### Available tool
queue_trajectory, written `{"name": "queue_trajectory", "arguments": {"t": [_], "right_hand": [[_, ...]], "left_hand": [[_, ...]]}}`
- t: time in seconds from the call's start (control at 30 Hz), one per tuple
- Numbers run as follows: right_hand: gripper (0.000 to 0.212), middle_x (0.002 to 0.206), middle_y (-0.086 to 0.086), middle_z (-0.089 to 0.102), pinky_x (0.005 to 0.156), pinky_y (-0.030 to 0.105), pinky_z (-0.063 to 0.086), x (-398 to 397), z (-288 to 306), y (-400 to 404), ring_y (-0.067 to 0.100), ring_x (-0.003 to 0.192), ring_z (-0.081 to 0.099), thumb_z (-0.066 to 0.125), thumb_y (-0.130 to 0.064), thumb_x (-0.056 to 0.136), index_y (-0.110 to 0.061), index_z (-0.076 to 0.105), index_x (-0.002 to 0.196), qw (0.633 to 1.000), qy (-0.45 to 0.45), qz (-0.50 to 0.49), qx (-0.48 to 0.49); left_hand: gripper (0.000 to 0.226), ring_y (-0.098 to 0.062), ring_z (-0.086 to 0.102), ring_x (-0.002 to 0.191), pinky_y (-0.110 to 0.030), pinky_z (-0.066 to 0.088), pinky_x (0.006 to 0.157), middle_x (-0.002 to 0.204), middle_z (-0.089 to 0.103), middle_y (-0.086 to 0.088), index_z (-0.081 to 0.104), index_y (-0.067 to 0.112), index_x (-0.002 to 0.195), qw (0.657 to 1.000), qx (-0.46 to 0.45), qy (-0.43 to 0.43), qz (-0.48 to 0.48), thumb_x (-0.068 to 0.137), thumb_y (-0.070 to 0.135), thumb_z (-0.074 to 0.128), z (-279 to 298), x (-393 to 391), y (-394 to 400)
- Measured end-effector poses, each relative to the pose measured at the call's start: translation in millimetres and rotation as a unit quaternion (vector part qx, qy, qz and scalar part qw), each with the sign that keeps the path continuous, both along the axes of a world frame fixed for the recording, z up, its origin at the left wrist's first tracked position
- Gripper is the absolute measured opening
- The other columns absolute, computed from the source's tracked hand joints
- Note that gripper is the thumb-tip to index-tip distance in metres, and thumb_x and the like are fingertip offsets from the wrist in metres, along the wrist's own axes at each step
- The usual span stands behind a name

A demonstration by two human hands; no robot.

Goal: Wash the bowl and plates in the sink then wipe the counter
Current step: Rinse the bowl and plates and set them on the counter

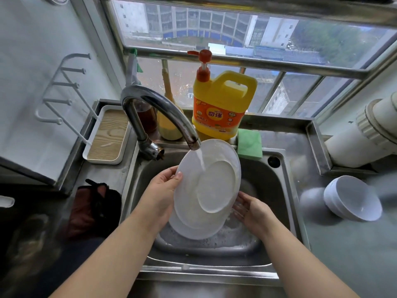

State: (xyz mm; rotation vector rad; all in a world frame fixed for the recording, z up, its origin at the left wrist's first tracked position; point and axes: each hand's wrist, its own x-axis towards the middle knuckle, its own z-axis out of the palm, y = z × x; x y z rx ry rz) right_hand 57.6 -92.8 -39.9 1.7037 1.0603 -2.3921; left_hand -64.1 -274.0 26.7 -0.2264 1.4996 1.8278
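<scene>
The left hand is gripping a tilted white plate by its left rim under the faucet stream, over the sink. The right hand is touching its lower right edge, fingers straight and together.

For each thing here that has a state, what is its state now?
Tap: running, water falls on the top plate.
Plates: two, tilted over the sink, wet.
Left hand: holds the plates' left rim.
Right hand: open, at the plates' lower right edge.
Sink: foamy water at the bottom.
Bowls: stacked on the right counter, tilted.
</scene>
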Motion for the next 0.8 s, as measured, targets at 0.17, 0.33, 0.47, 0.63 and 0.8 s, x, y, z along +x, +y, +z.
{"name": "queue_trajectory", "arguments": {"t": [0.17,0.33,0.47,0.63,0.8], "right_hand": [[0.027,0.102,0.002,0.066,0.101,0.037,0.035,7,-5,-5,0.021,0.105,0.057,0.038,-0.022,0.101,-0.014,0.060,0.116,0.999,-0.037,0.025,-0.003],[0.028,0.104,0.004,0.067,0.099,0.038,0.036,21,-4,2,0.023,0.106,0.057,0.037,-0.022,0.102,-0.014,0.061,0.114,0.999,-0.033,0.015,0.000],[0.026,0.103,0.002,0.069,0.097,0.037,0.039,29,3,3,0.022,0.104,0.060,0.039,-0.027,0.102,-0.016,0.063,0.107,0.999,-0.019,0.028,0.029],[0.030,0.108,0.001,0.069,0.095,0.034,0.042,30,2,-4,0.019,0.105,0.062,0.036,-0.025,0.104,-0.018,0.061,0.117,0.995,-0.002,0.055,0.081],[0.029,0.113,0.005,0.066,0.092,0.030,0.044,24,6,-10,0.019,0.107,0.061,0.035,-0.013,0.103,-0.017,0.057,0.121,0.992,0.042,0.051,0.111]], "left_hand": [[0.017,-0.016,0.068,0.082,-0.031,0.050,0.070,0.085,0.074,0.000,0.067,0.015,0.102,0.999,-0.007,0.030,-0.028,0.095,0.012,0.051,5,14,7],[0.018,-0.017,0.067,0.081,-0.031,0.051,0.070,0.083,0.073,0.000,0.066,0.015,0.101,0.999,-0.010,0.030,-0.037,0.096,0.011,0.050,4,22,11],[0.015,-0.016,0.067,0.082,-0.030,0.050,0.067,0.087,0.072,-0.001,0.065,0.017,0.102,1.000,-0.007,0.019,-0.024,0.094,0.018,0.053,-1,23,-1],[0.016,-0.016,0.062,0.078,-0.031,0.047,0.067,0.078,0.070,0.001,0.063,0.017,0.090,1.000,-0.002,0.015,0.015,0.097,0.017,0.049,-13,20,-21],[0.023,-0.016,0.057,0.075,-0.030,0.043,0.067,0.070,0.067,0.003,0.056,0.014,0.081,0.995,0.037,-0.034,0.081,0.098,0.009,0.041,-27,6,-33]]}}
